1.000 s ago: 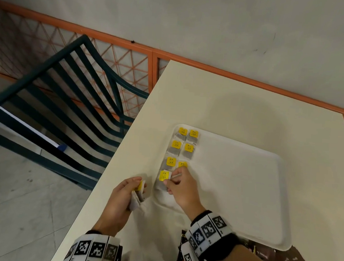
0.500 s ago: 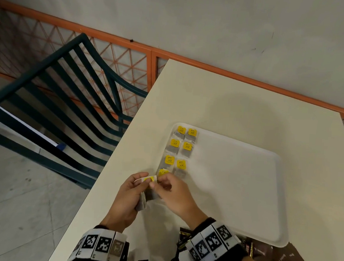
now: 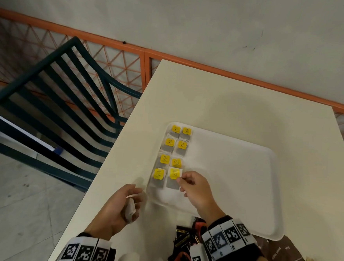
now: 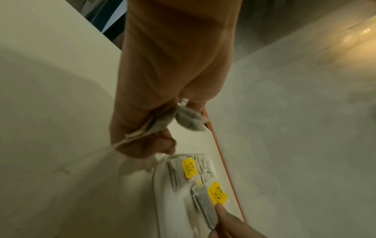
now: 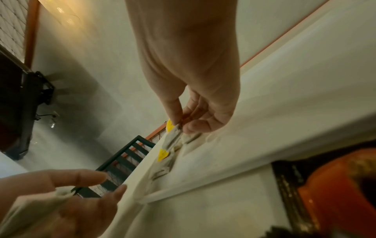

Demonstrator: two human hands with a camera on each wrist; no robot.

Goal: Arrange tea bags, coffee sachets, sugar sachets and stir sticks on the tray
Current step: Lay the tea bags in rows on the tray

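tray: eight tea bags, two columns | your right hand now pinches the eighth tea bag there; 0.5 s ago at the left hand | left hand grips spare bags

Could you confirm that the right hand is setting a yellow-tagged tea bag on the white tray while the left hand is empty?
Not quite: the left hand is not empty; it grips spare grey tea bags, as the left wrist view shows. The right hand does pinch a yellow-tagged tea bag on the white plastic tray.
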